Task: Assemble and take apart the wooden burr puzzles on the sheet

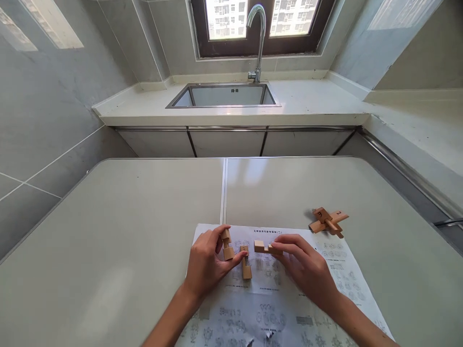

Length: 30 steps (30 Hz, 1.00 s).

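— What does the left hand point(208, 258) have?
— It's half open, bent in a C around the left notched block point(227, 237), lower centre of the frame. The index fingertip meets the block's top end and the thumb stretches past its bottom end. Whether it grips the block or merely steadies it, I can't tell; the other fingers are tucked out of sight.

— And the middle notched block point(247, 273)?
— It lies lengthwise on the printed sheet point(267, 301), just right of the left one. The thumb tip overlaps its edge; contact is unclear.

— The right hand point(304, 262)?
— Nearly closed, pinching the right end of the right notched block point(259, 246), which points left. Fingertips cover that end, and the thumb is mostly hidden beneath.

— Can you read the sheet?
— No, its heading and diagrams are too small. Both forearms cover parts of it, and the bottom edge of the frame cuts it off.

— What's at its upper right corner?
— A crossed wooden assembly point(328, 221), right of centre in the frame. A "2" shows on one piece; how the pieces join is hard to make out.
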Motion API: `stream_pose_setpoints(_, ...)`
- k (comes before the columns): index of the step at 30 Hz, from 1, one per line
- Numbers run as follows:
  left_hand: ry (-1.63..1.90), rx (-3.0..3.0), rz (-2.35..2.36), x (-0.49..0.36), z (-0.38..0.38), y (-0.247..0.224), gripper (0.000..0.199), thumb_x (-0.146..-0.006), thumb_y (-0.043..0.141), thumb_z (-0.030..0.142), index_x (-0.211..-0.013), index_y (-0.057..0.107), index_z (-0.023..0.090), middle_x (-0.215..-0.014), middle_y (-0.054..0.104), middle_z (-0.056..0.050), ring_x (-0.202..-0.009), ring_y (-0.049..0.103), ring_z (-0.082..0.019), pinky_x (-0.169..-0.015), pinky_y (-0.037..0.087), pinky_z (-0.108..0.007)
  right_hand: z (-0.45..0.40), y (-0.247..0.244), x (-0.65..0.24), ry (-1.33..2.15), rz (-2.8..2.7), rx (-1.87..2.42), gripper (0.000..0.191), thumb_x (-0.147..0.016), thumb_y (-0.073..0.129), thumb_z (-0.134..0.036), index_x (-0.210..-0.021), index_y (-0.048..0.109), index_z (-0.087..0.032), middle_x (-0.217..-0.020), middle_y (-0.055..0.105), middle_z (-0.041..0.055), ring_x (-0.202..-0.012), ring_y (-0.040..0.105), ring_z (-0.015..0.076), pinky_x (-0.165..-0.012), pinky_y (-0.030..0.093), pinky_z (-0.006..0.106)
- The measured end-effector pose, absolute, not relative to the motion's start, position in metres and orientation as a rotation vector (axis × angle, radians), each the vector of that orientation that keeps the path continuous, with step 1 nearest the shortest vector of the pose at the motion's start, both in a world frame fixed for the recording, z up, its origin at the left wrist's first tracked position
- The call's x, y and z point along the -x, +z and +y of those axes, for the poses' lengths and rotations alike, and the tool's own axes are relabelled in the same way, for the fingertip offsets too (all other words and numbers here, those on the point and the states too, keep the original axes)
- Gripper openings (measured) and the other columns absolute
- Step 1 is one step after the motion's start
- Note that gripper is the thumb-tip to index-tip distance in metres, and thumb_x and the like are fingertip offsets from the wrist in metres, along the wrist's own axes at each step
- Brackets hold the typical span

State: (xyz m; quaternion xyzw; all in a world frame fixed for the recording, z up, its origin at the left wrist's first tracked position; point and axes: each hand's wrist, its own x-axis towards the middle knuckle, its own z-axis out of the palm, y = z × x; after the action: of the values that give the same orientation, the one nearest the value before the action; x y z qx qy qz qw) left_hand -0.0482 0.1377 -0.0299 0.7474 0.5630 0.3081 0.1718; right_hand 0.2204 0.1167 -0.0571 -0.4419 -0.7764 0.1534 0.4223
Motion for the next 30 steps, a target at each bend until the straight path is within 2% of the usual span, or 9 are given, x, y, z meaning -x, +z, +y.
stream_pose_setpoints(6, 0.801, -2.234, 1.699, 0.048, 0.141, -0.032, 0.052, -0.087, 0.074, 0.061, -0.119, 0.063, 0.021, -0.100, 0.074, -0.009, -0.091, 0.069, -0.030, -0.087, 0.050, -0.044, 0.111, -0.050, -0.221, 0.265, -1.972, 0.944, 0.044, -0.095, 0.066, 0.000, -0.127, 0.066, -0.030, -0.106, 0.069, 0.0063, -0.083, 0.070, 0.0180, -0.065, 0.062, 0.032)
stream_pose_setpoints(15, 0.689, -2.286, 1.727, 0.049, 0.140, -0.035, 0.050, -0.092, 0.068, 0.061, -0.122, 0.060, 0.022, -0.107, 0.073, -0.010, -0.096, 0.067, -0.031, -0.090, 0.047, -0.045, 0.105, -0.046, -0.222, 0.281, -1.970, 0.825, 0.053, -0.092, 0.065, 0.005, -0.133, 0.068, -0.028, -0.105, 0.075, 0.0076, -0.094, 0.076, 0.0239, -0.075, 0.067, 0.038)
stream_pose_setpoints(20, 0.823, -2.351, 1.698, 0.047, 0.139, -0.030, 0.055, -0.092, 0.071, 0.055, -0.132, 0.057, 0.020, -0.103, 0.065, -0.010, -0.093, 0.061, -0.029, -0.085, 0.049, -0.043, 0.104, -0.046, -0.221, 0.276, -1.967, 0.844, 0.055, -0.092, 0.064, 0.005, -0.134, 0.067, -0.031, -0.104, 0.075, 0.0061, -0.091, 0.075, 0.0226, -0.072, 0.067, 0.037)
stream_pose_setpoints(25, 1.018, -2.433, 1.362, 0.042, 0.131, -0.021, 0.023, -0.098, 0.068, 0.036, -0.118, 0.065, 0.023, -0.095, 0.067, -0.007, -0.090, 0.062, -0.025, -0.083, 0.051, -0.037, 0.104, -0.039, -0.217, 0.254, -1.962, 0.820, 0.053, -0.092, 0.065, 0.006, -0.132, 0.068, -0.027, -0.101, 0.075, 0.0067, -0.090, 0.076, 0.0223, -0.074, 0.068, 0.036)
stream_pose_setpoints(27, 0.993, -2.422, 1.229, 0.040, 0.126, -0.021, 0.019, -0.102, 0.063, 0.037, -0.114, 0.066, 0.023, -0.088, 0.069, -0.005, -0.082, 0.063, -0.022, -0.076, 0.051, -0.034, 0.102, -0.036, -0.214, 0.237, -1.952, 0.814, 0.050, -0.093, 0.066, 0.003, -0.131, 0.069, -0.029, -0.098, 0.076, 0.0054, -0.090, 0.078, 0.0231, -0.075, 0.069, 0.037)
stream_pose_setpoints(30, 0.908, -2.400, 1.122, 0.037, 0.119, -0.024, 0.025, -0.105, 0.057, 0.044, -0.114, 0.068, 0.022, -0.075, 0.069, -0.002, -0.064, 0.062, -0.018, -0.064, 0.049, -0.030, 0.099, -0.034, -0.212, 0.247, -1.968, 0.775, 0.047, -0.095, 0.065, 0.000, -0.132, 0.069, -0.028, -0.100, 0.078, 0.0050, -0.093, 0.079, 0.0241, -0.079, 0.069, 0.038)
